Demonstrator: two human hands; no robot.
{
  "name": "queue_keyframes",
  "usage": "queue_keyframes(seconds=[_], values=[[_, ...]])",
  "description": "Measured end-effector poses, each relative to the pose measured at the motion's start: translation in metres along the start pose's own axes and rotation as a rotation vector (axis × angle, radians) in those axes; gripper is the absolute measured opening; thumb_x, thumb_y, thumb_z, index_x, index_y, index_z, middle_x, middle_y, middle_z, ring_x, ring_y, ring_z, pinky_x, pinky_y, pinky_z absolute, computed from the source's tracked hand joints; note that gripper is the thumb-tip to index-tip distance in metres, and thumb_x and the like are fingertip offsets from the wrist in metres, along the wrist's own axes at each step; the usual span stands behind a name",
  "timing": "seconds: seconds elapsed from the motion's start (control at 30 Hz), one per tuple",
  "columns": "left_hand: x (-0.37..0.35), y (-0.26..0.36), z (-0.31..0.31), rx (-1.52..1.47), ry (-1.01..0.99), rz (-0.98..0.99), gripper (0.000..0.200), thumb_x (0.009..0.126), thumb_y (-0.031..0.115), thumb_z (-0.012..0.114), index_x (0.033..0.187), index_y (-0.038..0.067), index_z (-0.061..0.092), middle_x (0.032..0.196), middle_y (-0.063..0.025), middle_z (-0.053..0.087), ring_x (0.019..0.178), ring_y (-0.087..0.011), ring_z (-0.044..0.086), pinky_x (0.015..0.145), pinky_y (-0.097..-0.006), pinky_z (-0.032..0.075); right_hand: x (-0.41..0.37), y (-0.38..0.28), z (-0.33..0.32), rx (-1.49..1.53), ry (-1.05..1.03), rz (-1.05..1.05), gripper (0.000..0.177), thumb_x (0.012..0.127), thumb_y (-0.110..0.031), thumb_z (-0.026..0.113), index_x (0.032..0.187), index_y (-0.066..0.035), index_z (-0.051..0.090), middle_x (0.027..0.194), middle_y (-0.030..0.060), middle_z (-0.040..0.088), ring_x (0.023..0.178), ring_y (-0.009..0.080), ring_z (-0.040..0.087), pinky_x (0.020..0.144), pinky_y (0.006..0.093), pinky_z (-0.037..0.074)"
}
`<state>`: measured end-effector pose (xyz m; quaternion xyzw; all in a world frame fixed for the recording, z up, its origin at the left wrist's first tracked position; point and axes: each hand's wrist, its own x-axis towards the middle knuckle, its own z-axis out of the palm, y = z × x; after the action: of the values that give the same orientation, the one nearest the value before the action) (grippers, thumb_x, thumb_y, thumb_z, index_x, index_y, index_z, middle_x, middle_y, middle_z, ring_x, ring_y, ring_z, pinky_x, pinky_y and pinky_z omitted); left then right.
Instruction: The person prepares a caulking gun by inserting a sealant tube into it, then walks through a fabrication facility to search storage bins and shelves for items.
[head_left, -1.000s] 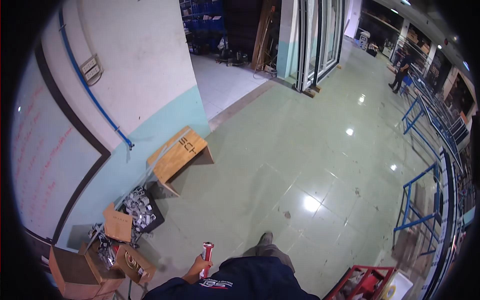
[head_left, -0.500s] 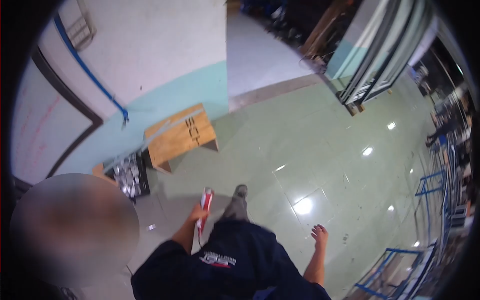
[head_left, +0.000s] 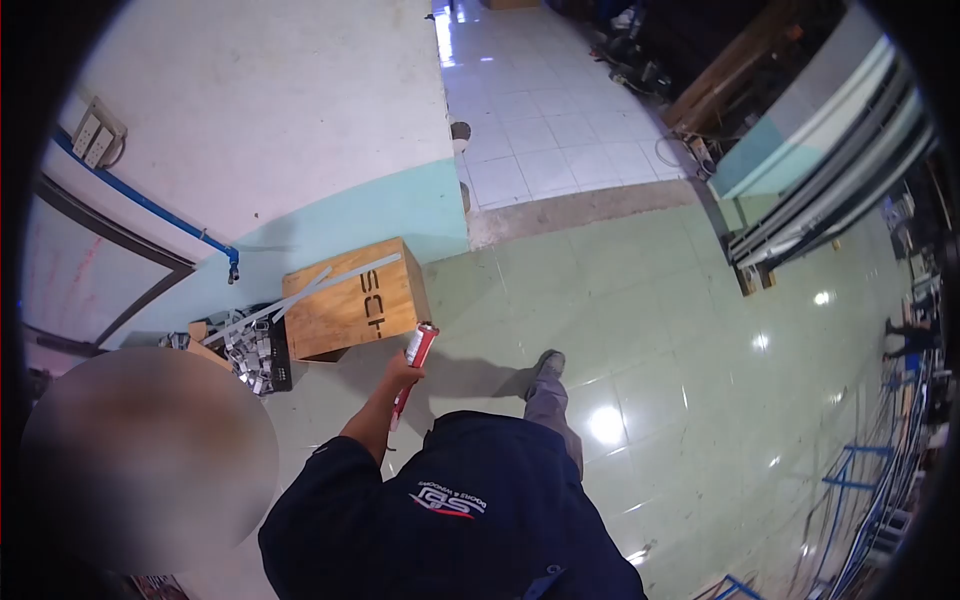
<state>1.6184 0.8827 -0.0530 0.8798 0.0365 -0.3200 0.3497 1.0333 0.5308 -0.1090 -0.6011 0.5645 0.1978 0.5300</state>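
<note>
While the left hand [head_left: 402,373] keeps to the front of the dark shirt [head_left: 400,520], its grip is closed around a red-and-white tube [head_left: 421,347]; the right hand's grip I cannot tell. Past them, a wooden box [head_left: 335,315] stands against the wall [head_left: 330,218], grey strips [head_left: 365,266] across its top, metal pieces [head_left: 248,345] beside it. Far off, I see another person [head_left: 912,338].
</note>
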Motion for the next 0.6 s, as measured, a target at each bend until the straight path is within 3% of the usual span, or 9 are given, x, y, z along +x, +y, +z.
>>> queue_keyframes(seconds=[0.03, 0.07, 0.17, 0.3, 0.37, 0.47, 0.57, 0.6], values=[[0.008, 0.006, 0.010, -0.042, -0.059, -0.078, 0.052, 0.060, 0.022, 0.072, 0.099, -0.003, 0.048, 0.078, -0.0176, 0.063, 0.070, -0.0292, 0.065, 0.064, -0.0368, 0.052, 0.022, -0.037, -0.017, 0.184, 0.007, 0.068, 0.039, 0.085, -0.018, 0.054, 0.120, -0.002, 0.050, 0.110, 0.0153, 0.058, 0.098, 0.0297, 0.059, 0.074, 0.0431, 0.053], [0.017, 0.015, 0.018, -0.070, -0.045, -0.179, 0.059, 0.060, 0.028, 0.075, 0.103, -0.002, 0.046, 0.086, -0.0203, 0.063, 0.083, -0.0335, 0.064, 0.074, -0.0407, 0.051, 0.048, -0.073, -0.037, 0.319, 0.003, 0.117, 0.039, 0.085, -0.018, 0.054, 0.121, -0.002, 0.050, 0.110, 0.0152, 0.058, 0.098, 0.0297, 0.059, 0.074, 0.0429, 0.053], [0.031, 0.037, 0.030, -0.005, 0.266, -0.249, 0.069, 0.060, 0.034, 0.078, 0.108, 0.000, 0.042, 0.094, -0.0219, 0.063, 0.091, -0.0365, 0.062, 0.079, -0.0438, 0.049, 0.115, -0.194, -0.099, 0.422, 0.008, 0.168, 0.039, 0.084, -0.018, 0.054, 0.121, -0.003, 0.050, 0.110, 0.0149, 0.058, 0.099, 0.0295, 0.059, 0.073, 0.0425, 0.054], [0.052, 0.073, -0.003, -0.081, 0.537, -0.467, 0.086, 0.062, 0.050, 0.077, 0.119, 0.000, 0.035, 0.101, -0.0248, 0.062, 0.097, -0.0395, 0.060, 0.083, -0.0452, 0.047, 0.178, -0.385, -0.193, 0.183, 0.032, -0.003, 0.041, 0.083, -0.018, 0.055, 0.122, -0.003, 0.049, 0.109, 0.0129, 0.058, 0.099, 0.0274, 0.059, 0.073, 0.0408, 0.054], [0.088, 0.052, -0.021, -0.199, 0.645, -0.564, 0.091, 0.065, 0.055, 0.073, 0.123, 0.000, 0.031, 0.103, -0.0257, 0.061, 0.097, -0.0413, 0.059, 0.084, -0.0460, 0.046, 0.207, -0.482, -0.234, 0.003, 0.065, -0.087, 0.043, 0.082, -0.019, 0.056, 0.122, -0.004, 0.049, 0.108, 0.0117, 0.058, 0.097, 0.0255, 0.059, 0.072, 0.0405, 0.054], [0.141, 0.015, -0.052, -0.412, 0.705, -0.679, 0.090, 0.070, 0.051, 0.069, 0.127, -0.003, 0.026, 0.106, -0.0292, 0.059, 0.099, -0.0426, 0.059, 0.086, -0.0460, 0.046, 0.234, -0.605, -0.272, -0.223, 0.132, -0.183, 0.045, 0.081, -0.018, 0.057, 0.123, -0.004, 0.048, 0.106, 0.0104, 0.059, 0.094, 0.0233, 0.059, 0.071, 0.0405, 0.053], [0.209, -0.043, -0.065, -0.555, 0.808, -0.736, 0.090, 0.072, 0.047, 0.065, 0.131, -0.005, 0.021, 0.107, -0.0318, 0.058, 0.101, -0.0425, 0.058, 0.087, -0.0453, 0.046, 0.256, -0.682, -0.270, -0.394, 0.197, -0.241, 0.041, 0.083, -0.022, 0.057, 0.118, -0.004, 0.051, 0.101, 0.0100, 0.061, 0.089, 0.0230, 0.060, 0.066, 0.0399, 0.054], [0.226, -0.052, -0.069, -0.624, 0.838, -0.748, 0.090, 0.073, 0.046, 0.064, 0.132, -0.006, 0.019, 0.106, -0.0328, 0.057, 0.101, -0.0422, 0.058, 0.087, -0.0450, 0.046, 0.267, -0.702, -0.258, -0.320, 0.206, -0.250, 0.035, 0.083, -0.025, 0.061, 0.111, -0.006, 0.053, 0.086, 0.0056, 0.060, 0.068, 0.0173, 0.052, 0.053, 0.0335, 0.047]])
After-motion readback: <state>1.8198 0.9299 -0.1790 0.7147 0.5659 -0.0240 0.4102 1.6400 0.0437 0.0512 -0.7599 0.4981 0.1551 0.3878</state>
